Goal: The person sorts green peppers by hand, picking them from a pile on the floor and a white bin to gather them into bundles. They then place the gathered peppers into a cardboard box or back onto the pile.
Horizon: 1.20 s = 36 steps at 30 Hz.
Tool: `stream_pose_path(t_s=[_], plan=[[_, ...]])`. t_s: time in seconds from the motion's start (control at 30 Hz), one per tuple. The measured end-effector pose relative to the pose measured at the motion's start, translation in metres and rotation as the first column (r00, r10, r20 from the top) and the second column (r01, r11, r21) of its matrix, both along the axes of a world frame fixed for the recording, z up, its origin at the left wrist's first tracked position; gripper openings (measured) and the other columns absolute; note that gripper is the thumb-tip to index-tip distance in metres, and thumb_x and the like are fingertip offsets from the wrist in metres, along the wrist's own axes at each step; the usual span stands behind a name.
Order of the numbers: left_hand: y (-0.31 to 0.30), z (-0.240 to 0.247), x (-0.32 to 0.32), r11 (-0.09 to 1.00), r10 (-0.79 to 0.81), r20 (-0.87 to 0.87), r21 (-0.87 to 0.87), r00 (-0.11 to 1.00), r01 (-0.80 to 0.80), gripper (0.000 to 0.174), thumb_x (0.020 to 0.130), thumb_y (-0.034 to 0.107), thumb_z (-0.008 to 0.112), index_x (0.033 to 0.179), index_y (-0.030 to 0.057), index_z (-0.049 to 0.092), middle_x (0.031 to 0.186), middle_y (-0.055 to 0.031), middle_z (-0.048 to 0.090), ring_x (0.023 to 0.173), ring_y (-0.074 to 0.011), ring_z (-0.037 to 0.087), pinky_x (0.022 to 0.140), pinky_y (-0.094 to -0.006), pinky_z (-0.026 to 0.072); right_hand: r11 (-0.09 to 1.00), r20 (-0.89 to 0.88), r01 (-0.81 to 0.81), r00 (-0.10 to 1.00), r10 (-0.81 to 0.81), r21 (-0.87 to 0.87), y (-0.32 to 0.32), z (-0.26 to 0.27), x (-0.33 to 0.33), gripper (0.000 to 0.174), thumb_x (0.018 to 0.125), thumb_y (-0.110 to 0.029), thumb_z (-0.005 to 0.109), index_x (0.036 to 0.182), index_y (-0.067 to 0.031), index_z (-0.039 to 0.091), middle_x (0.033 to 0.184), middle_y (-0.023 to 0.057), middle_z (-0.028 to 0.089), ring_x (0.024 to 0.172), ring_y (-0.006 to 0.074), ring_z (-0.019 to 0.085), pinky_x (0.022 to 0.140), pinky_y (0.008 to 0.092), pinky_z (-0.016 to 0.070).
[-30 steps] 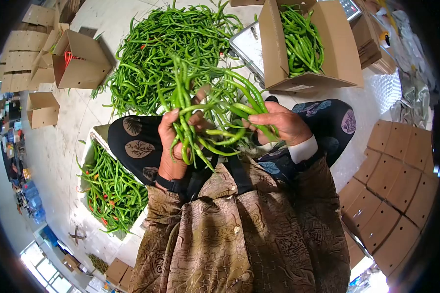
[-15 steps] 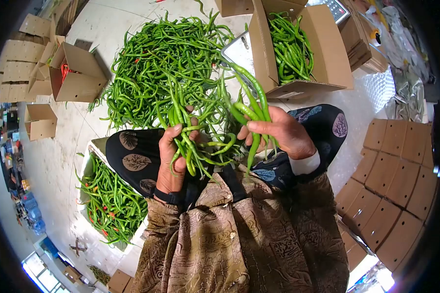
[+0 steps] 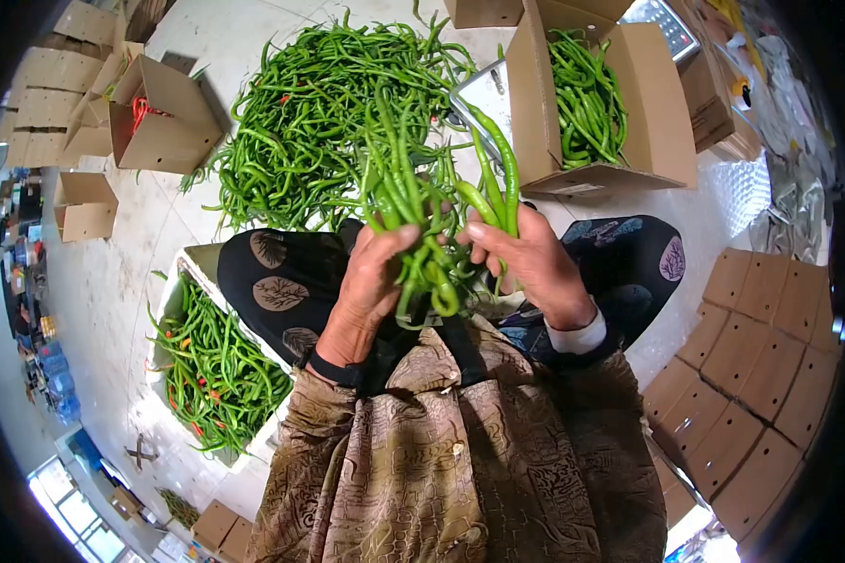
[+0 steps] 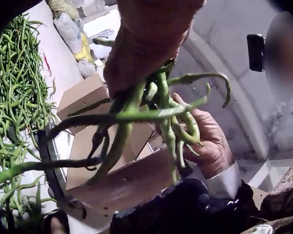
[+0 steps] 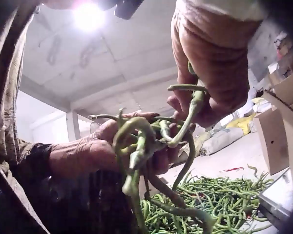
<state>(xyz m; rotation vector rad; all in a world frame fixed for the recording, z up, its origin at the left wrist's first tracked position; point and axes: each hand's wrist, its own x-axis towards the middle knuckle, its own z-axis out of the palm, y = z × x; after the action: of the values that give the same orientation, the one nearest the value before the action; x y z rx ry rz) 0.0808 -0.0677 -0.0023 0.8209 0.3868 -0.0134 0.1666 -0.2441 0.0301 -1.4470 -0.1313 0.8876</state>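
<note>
My left hand grips a loose bunch of long green chili peppers above my lap, their ends sticking out above and below the fingers. Just to its right, my right hand pinches a few green chilies between thumb and fingers, most of their length pointing up. In the left wrist view, curved chilies hang out under the left hand, with the right hand close behind. The right wrist view has the right hand over the left hand's bunch; the left palm is partly hidden.
A large chili heap covers the floor ahead. An open carton of chilies stands on a scale at front right. A white crate of green and some red chilies sits by the left knee. Cardboard boxes are stacked at right.
My left hand has moved right, closer to the right hand, and turned so its back shows more. The right hand's chilies have shifted, and the long one hanging below it no longer shows.
</note>
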Motion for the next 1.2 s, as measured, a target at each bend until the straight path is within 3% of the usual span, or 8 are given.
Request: stream_pose_path(t_s=[0.13,0.23,0.33,0.47,0.63,0.87,0.93,1.2], plan=[[-0.006,0.000,-0.005,0.999,0.010,-0.108,-0.046,0.994,-0.015,0.036,0.088,0.004,0.057,0.123,-0.0047,0.053,0.114,-0.0125,0.063,0.098,-0.0196,0.063,0.087,-0.0330,0.0516,0.999,0.147,0.030,0.989,-0.025,-0.031,0.008,-0.028,-0.005,0.030,0.085,-0.021,0.071,0.107,-0.0027,0.061,0.087,0.0038,0.066,0.075,0.0124,0.062,0.064,0.0247,0.0485],[-0.012,-0.015,-0.008,0.999,0.015,-0.125,-0.039,0.992,-0.020,0.033,0.089,0.006,0.062,0.120,-0.0037,0.055,0.110,-0.0109,0.065,0.092,-0.0182,0.065,0.081,-0.0305,0.0545,0.903,0.240,-0.131,0.939,0.245,-0.410,0.006,-0.038,-0.006,0.037,0.082,-0.017,0.074,0.113,-0.0014,0.060,0.095,0.0042,0.067,0.081,0.0124,0.064,0.072,0.0260,0.0505],[-0.014,-0.015,-0.008,0.999,-0.025,-0.130,-0.034,0.991,0.021,0.035,0.088,0.008,0.066,0.119,-0.0033,0.056,0.108,-0.0100,0.065,0.089,-0.0168,0.065,0.075,-0.0297,0.0557,0.994,-0.005,-0.099,0.995,0.100,0.048,0.007,-0.054,-0.006,0.053,0.080,-0.002,0.073,0.128,0.0013,0.051,0.112,0.0079,0.062,0.093,0.0104,0.059,0.080,0.0265,0.0503],[-0.019,-0.020,-0.008,1.000,-0.001,-0.130,0.030,0.992,0.005,0.039,0.085,0.008,0.071,0.119,-0.0030,0.056,0.107,-0.0087,0.065,0.089,-0.0158,0.064,0.077,-0.0297,0.0544,0.988,0.064,0.021,0.997,-0.031,0.152,0.017,-0.050,-0.014,0.055,0.078,-0.004,0.075,0.126,0.0020,0.049,0.105,0.0072,0.063,0.098,0.0157,0.060,0.087,0.0293,0.0489],[-0.016,-0.027,-0.006,0.994,-0.108,-0.116,-0.037,0.987,0.105,0.042,0.086,0.004,0.067,0.125,-0.0020,0.052,0.109,-0.0116,0.065,0.082,-0.0147,0.063,0.073,-0.0281,0.0527,0.985,-0.269,0.127,0.959,-0.093,0.113,-0.007,-0.046,0.003,0.035,0.082,-0.013,0.071,0.112,-0.0061,0.056,0.082,-0.0014,0.059,0.061,0.0061,0.048,0.052,0.0215,0.0363],[-0.005,-0.048,-0.015,0.979,-0.046,-0.162,-0.203,0.986,0.012,0.040,0.090,0.006,0.059,0.128,-0.0009,0.050,0.101,-0.0163,0.065,0.065,-0.0126,0.056,0.059,-0.0243,0.0481,0.988,-0.017,0.154,0.988,-0.154,0.007,-0.041,-0.054,0.017,0.035,0.085,-0.006,0.065,0.119,-0.0041,0.056,0.078,-0.0053,0.055,0.055,0.0016,0.039,0.048,0.0189,0.0291],[-0.003,-0.047,-0.012,0.971,-0.054,-0.123,-0.239,0.991,0.023,0.040,0.090,0.011,0.058,0.127,-0.0009,0.050,0.098,-0.0140,0.064,0.066,-0.0131,0.056,0.058,-0.0239,0.0470,0.969,0.400,0.220,0.903,-0.159,-0.110,-0.046,-0.081,0.012,0.037,0.087,-0.005,0.064,0.122,-0.0006,0.054,0.082,-0.0023,0.057,0.063,0.0047,0.048,0.055,0.0210,0.0388],[-0.019,-0.021,-0.005,0.991,-0.124,-0.169,-0.079,0.978,0.111,0.038,0.086,0.011,0.059,0.120,-0.0033,0.053,0.086,-0.0074,0.058,0.067,-0.0136,0.054,0.054,-0.0240,0.0454,0.975,-0.043,0.213,0.977,-0.210,0.060,-0.002,-0.050,-0.015,0.031,0.085,-0.014,0.071,0.109,0.0029,0.061,0.095,0.0077,0.066,0.081,0.0133,0.063,0.069,0.0260,0.0518]])
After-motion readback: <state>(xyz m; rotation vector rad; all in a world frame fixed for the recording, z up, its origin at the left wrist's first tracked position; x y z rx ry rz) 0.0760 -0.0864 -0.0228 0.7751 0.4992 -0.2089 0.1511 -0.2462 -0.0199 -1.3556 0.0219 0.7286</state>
